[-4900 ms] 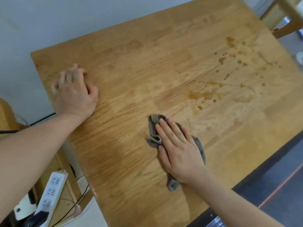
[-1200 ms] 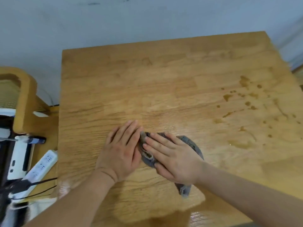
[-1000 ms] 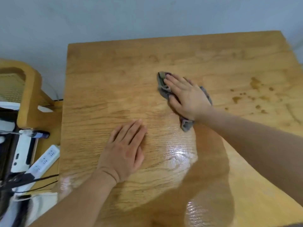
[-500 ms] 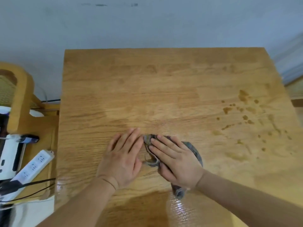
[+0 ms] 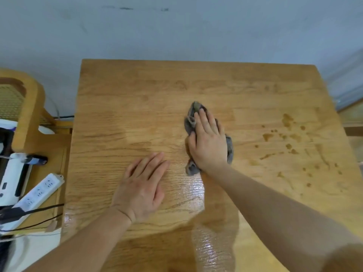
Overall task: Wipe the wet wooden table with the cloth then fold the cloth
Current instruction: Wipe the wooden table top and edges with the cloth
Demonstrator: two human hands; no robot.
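A crumpled grey cloth [image 5: 191, 118] lies near the middle of the wooden table [image 5: 137, 91]. My right hand [image 5: 209, 142] presses flat on the cloth with straight fingers, covering most of it. My left hand [image 5: 142, 185] rests flat on the bare wood, nearer to me and to the left of the cloth, apart from it. Dark water drops and smears [image 5: 286, 134] mark the table's right side. A wet, shiny streak [image 5: 194, 191] runs from below the cloth toward me.
A wooden chair [image 5: 25, 107] stands left of the table. A white power strip [image 5: 37, 195] with black cables and a white device [image 5: 9, 179] lie on a low surface beside it. A pale wall [image 5: 176, 32] runs behind the table.
My right hand has slid the cloth away from me, from beside my left hand up toward the table's middle. My left hand has stayed flat in place.
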